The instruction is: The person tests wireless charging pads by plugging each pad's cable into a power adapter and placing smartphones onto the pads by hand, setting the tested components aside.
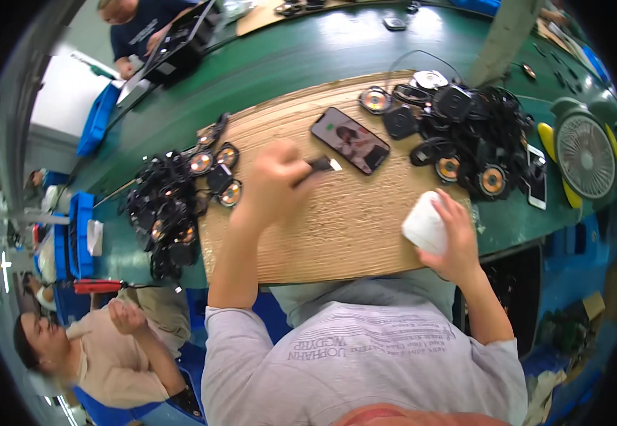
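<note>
My left hand (274, 177) is above the cardboard sheet (351, 234), its fingers closed on a black USB plug (324, 165) with a silver tip pointing right. That hand is a little blurred by motion. At the sheet's right side, my right hand (456, 238) is wrapped round a white block with rounded corners (424, 224). A dark phone with a lit screen (351, 140) lies slantwise on the cardboard, just beyond the plug and apart from it.
Heaps of black cabled discs with copper coils lie left (170, 206) and right (464, 135) of the sheet. Beyond the right heap are a white phone (536, 177) and a green fan (584, 156). A post (503, 46) rises at the back. People sit at left and far left.
</note>
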`<action>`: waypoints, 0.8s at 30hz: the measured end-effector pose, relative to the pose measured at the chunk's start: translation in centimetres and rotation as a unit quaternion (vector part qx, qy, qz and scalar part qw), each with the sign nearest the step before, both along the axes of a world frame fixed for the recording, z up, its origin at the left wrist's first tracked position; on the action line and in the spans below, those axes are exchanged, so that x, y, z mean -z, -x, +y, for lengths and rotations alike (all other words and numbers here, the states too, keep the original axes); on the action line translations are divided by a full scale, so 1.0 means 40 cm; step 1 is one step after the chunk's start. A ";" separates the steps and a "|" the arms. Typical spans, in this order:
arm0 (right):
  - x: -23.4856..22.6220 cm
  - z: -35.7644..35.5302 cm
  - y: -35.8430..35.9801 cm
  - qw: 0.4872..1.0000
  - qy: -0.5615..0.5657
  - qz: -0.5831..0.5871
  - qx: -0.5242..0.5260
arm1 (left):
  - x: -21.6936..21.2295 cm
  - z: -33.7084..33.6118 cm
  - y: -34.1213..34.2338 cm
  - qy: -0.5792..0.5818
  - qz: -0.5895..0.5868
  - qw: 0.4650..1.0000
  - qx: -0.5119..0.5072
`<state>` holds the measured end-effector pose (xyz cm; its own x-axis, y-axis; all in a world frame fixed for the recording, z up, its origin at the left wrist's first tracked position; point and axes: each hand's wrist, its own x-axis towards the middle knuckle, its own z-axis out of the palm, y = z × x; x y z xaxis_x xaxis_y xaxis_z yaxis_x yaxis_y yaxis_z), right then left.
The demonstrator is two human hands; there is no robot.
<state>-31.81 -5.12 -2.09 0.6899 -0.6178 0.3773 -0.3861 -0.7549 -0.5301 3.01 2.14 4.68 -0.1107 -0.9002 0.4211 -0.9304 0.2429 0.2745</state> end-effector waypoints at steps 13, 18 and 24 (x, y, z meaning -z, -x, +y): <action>-0.009 -0.002 -0.005 1.000 -0.002 0.013 -0.016 | -0.225 0.321 -0.372 -0.048 -0.027 0.840 -0.541; -0.060 -0.041 -0.081 0.992 0.005 0.006 -0.127 | -0.132 0.221 -0.247 0.033 0.000 0.922 -0.385; -0.115 -0.307 -0.330 0.971 0.207 0.041 -0.114 | 0.112 0.034 -0.051 0.138 -0.012 0.989 -0.059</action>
<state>-18.61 -17.41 2.53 0.8287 -0.2528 0.4993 -0.2125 -0.9675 -0.1371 5.06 3.51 0.21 -0.0244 -0.7582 0.6516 -0.9624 0.1942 0.1899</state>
